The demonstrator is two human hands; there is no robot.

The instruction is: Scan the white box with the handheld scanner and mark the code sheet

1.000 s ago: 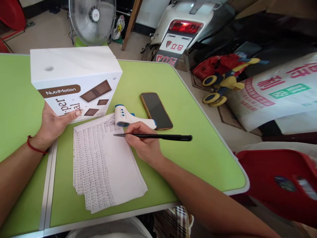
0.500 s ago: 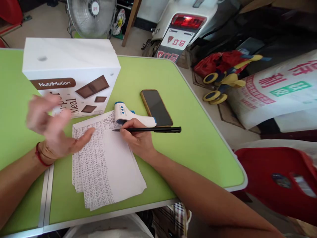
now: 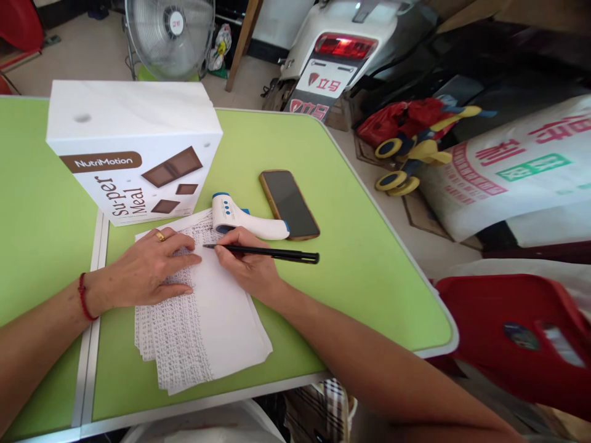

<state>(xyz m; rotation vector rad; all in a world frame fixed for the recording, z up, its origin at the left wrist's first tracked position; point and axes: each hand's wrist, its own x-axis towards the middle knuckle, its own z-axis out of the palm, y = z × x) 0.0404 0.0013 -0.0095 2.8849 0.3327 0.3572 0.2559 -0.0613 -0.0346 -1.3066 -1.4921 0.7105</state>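
My right hand (image 3: 247,264) grips a black pen (image 3: 272,252), its tip at the upper part of a sheet of paper (image 3: 226,332). Rows of small handwriting cover the sheet's left part; its right part is blank. More written sheets lie under it, stacked slightly askew. My left hand (image 3: 152,266) rests on the written part with its fingers stretched out, holding nothing. A white and blue infrared thermometer (image 3: 249,223) lies across the paper's top edge, just above my right hand. Behind it a smartphone (image 3: 290,203) in a yellowish case lies face up.
A white NutriMotion box (image 3: 133,111) stands on the green table (image 3: 369,295), behind my left hand. Beyond the table are a fan (image 3: 170,37), a white scooter (image 3: 341,55) and a large white sack (image 3: 517,166). A red chair (image 3: 508,344) stands at the right.
My left hand, raised and blurred before, has come down flat onto the paper. The pen in my right hand has shifted slightly left and down, its back end tilting lower.
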